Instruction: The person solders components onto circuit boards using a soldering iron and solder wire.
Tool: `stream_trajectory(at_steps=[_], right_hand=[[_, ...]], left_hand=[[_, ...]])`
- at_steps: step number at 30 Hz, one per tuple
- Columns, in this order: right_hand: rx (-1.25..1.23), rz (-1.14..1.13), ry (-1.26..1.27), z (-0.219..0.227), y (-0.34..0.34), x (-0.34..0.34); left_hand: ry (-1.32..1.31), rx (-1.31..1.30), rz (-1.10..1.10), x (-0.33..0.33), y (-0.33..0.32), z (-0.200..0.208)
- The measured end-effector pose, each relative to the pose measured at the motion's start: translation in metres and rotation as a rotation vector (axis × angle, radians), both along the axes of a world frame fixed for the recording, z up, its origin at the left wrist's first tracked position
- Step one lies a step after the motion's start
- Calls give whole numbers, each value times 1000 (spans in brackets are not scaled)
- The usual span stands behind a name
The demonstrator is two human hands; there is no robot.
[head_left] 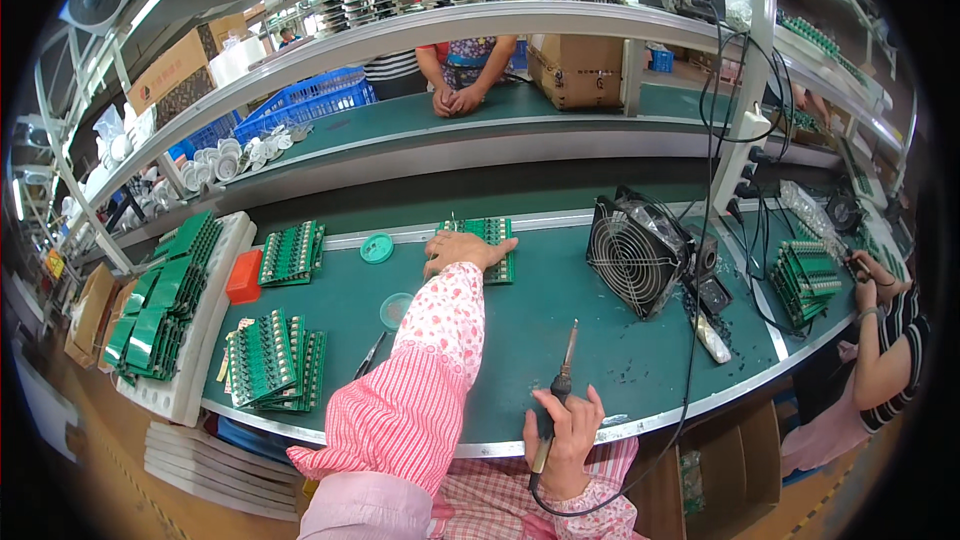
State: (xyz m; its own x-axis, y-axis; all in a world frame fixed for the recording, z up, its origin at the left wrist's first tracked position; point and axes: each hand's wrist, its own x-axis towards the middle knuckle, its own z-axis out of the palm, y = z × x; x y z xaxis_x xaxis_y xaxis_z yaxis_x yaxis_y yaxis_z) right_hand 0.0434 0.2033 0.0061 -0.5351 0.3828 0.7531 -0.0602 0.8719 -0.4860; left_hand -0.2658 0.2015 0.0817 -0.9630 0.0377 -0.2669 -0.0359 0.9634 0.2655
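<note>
Fan [634, 258]: on the table [530, 325]
Board bundle [496, 268]: left of the fan, beneath the left hand [464, 251]
Soldering iron [563, 382]: in the right hand [568, 432], left of the fan and nearer the front edge
Round lid [376, 248]: left of the fan, past the board bundle
Round dish [395, 311]: left of the fan, in front of the lid
Board pile [268, 360]: far left of the fan, toward the front
Foam tray [197, 360]: farthest left of the fan, under boards [170, 290]
Board stack [806, 280]: right of the fan
Shelf [500, 22]: behind and above the fan
</note>
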Motion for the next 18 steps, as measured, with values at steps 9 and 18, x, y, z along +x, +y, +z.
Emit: stream_trajectory(at_steps=[9,18], right_hand=[[-12,11,13,2,3,4],[-14,59,-4,6,-7,1]], left_hand=[[-23,-44,-19,11,10,1],[144,-3,4,13,-16,4]])
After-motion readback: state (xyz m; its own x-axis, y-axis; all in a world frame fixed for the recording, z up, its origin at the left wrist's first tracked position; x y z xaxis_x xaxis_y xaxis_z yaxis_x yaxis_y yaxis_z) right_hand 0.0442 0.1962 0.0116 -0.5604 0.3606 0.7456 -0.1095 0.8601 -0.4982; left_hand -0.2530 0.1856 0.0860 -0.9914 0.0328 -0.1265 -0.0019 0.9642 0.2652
